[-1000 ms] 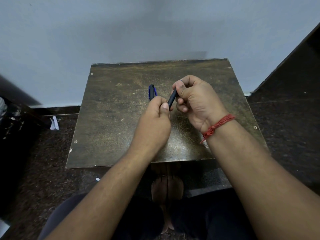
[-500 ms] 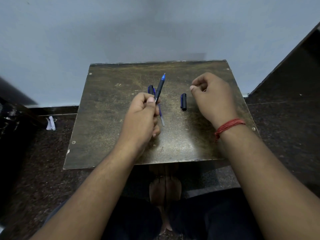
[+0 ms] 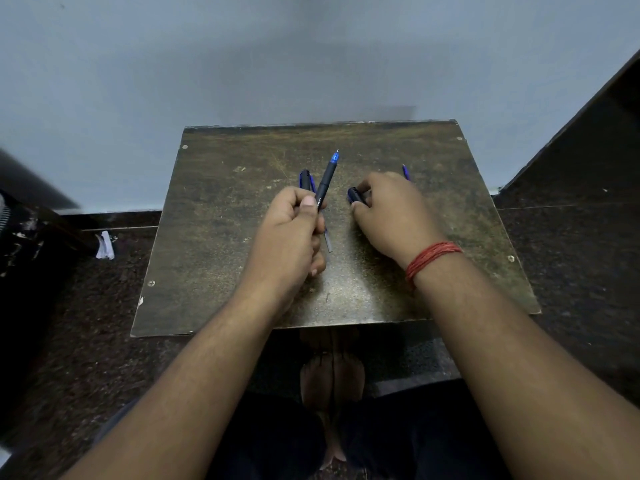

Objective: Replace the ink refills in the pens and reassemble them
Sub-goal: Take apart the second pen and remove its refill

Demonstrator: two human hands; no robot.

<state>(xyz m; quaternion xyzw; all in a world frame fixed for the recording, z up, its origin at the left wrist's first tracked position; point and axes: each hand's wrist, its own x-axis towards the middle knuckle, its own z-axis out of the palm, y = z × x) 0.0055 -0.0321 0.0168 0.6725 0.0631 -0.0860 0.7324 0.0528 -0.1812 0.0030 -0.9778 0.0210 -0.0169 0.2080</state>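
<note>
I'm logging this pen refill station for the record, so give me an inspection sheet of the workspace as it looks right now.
Surface: worn brown board with screws at its corners, scuffed.
Job's things: uncapped pen held with its blue tip pointing up and away; dark cap on the board; second dark pen part lying behind the left hand; clear refill on the board below the held pen; thin blue tip showing past the right hand.
Clutter: white scrap on the floor at left.
Grippers: left hand grips the pen; right hand pinches the cap.
Cables: nothing seen.
Surroundings: pale wall, dark speckled floor.
</note>
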